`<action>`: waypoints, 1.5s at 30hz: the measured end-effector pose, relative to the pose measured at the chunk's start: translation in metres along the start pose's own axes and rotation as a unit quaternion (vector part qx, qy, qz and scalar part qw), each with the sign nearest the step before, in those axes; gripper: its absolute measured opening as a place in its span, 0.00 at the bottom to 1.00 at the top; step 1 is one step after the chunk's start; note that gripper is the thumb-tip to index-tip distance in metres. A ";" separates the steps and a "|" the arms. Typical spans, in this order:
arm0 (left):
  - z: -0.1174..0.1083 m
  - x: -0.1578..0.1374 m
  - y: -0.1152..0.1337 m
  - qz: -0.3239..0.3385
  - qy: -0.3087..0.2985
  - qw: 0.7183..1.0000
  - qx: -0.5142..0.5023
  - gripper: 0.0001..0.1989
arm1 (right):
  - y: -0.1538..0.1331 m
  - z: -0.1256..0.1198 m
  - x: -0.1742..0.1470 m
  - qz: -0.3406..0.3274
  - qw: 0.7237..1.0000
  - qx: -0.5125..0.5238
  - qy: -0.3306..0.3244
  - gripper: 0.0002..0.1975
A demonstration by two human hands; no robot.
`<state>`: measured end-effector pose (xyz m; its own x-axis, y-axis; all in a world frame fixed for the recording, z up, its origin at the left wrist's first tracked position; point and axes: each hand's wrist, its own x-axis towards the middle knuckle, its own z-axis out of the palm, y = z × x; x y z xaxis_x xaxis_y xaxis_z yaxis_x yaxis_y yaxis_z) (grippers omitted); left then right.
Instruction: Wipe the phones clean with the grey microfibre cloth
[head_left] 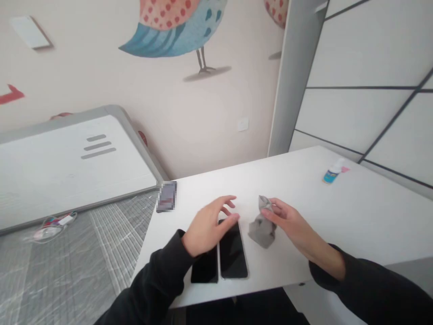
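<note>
My right hand (287,220) pinches a crumpled grey cloth (264,232) between thumb and fingers, its lower part hanging at the white tabletop. To the left, my left hand (213,223) holds nothing; its fingers are apart and curved over the top end of a phone with a dark screen (233,253). I cannot tell whether the thumb touches that phone. Beside it on the left lies a second dark phone (205,267), partly covered by my left hand and wrist. Both phones lie flat, long sides next to each other.
A pixelated, phone-shaped object (167,197) lies at the table's left edge. A small white bottle with a blue label (332,172) stands at the right rear, a pink piece by it. Left of the white table (287,176) is a grey striped surface (111,239) with a cable bundle (54,225).
</note>
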<state>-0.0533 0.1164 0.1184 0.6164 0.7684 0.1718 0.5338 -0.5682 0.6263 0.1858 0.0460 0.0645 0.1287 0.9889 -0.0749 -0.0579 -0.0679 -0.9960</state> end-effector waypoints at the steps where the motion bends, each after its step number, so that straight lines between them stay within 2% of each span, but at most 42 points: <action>1: 0.012 0.001 0.013 -0.001 -0.030 0.998 -0.054 0.23 | -0.001 0.004 0.001 -0.011 1.000 0.007 -0.003 0.29; 2: 0.021 0.003 0.022 -0.012 -0.045 0.994 -0.095 0.25 | -0.002 0.006 0.001 -0.018 1.000 0.009 -0.006 0.27; 5: 0.035 0.010 0.026 -0.037 -0.059 0.986 -0.152 0.14 | -0.004 0.002 0.001 -0.029 1.000 0.005 -0.010 0.24; 6: 0.035 0.012 0.022 -0.041 -0.057 0.985 -0.158 0.12 | -0.004 -0.002 0.001 -0.032 0.999 0.006 -0.010 0.23; 10: 0.023 0.018 0.006 -0.043 -0.017 0.984 -0.175 0.15 | 0.000 -0.025 0.002 -0.030 0.999 0.021 -0.022 0.23; 13: 0.016 0.017 0.007 -0.035 0.007 0.984 -0.174 0.15 | 0.005 -0.039 0.002 -0.017 0.998 0.040 -0.044 0.23; 18: 0.024 0.011 0.031 -0.013 -0.022 0.987 -0.157 0.12 | 0.010 -0.039 -0.005 -0.017 0.989 0.065 -0.129 0.27; 21: 0.029 0.010 0.044 0.012 -0.056 0.989 -0.134 0.10 | 0.010 -0.035 -0.008 0.000 0.983 0.032 -0.179 0.33; 23: 0.028 0.012 0.046 0.029 -0.073 0.992 -0.104 0.10 | 0.009 -0.034 -0.007 0.004 0.979 -0.006 -0.202 0.30; 26: 0.019 0.021 0.042 0.044 -0.074 0.994 -0.064 0.08 | 0.000 -0.038 0.002 -0.030 0.984 -0.039 -0.169 0.23; 30: -0.002 0.039 0.044 0.066 -0.043 0.996 -0.040 0.05 | -0.026 -0.047 0.021 -0.098 0.990 -0.040 -0.089 0.22; 33: -0.012 0.045 0.055 0.112 -0.023 0.993 -0.020 0.05 | -0.049 -0.057 0.025 -0.145 0.986 -0.048 -0.060 0.21; 35: -0.007 0.042 0.061 0.155 -0.023 0.988 0.007 0.07 | -0.054 -0.066 0.019 -0.183 0.979 -0.079 -0.049 0.18; 37: 0.008 0.032 0.060 0.184 -0.047 0.981 0.048 0.09 | -0.047 -0.077 0.009 -0.207 0.968 -0.135 -0.052 0.13; 40: 0.041 0.009 0.049 0.221 -0.147 0.957 0.114 0.11 | -0.016 -0.100 -0.013 -0.189 0.950 -0.224 -0.110 0.04; 41: 0.050 0.001 0.044 0.253 -0.201 0.937 0.131 0.12 | -0.003 -0.107 -0.020 -0.177 0.943 -0.248 -0.137 0.05; 42: 0.057 -0.006 0.039 0.265 -0.225 0.928 0.132 0.14 | 0.008 -0.114 -0.027 -0.168 0.935 -0.266 -0.165 0.07; 44: 0.062 -0.018 0.028 0.251 -0.225 0.933 0.124 0.17 | 0.026 -0.125 -0.037 -0.155 0.927 -0.286 -0.186 0.10; 45: 0.060 -0.022 0.023 0.230 -0.209 0.941 0.132 0.18 | 0.031 -0.128 -0.041 -0.155 0.927 -0.293 -0.176 0.11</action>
<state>-0.0196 0.0689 0.0831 0.9621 0.2711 0.0301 0.2455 -0.9087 0.3375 0.3058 -0.0132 0.0306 -0.2871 0.9481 0.1367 0.4892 0.2678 -0.8300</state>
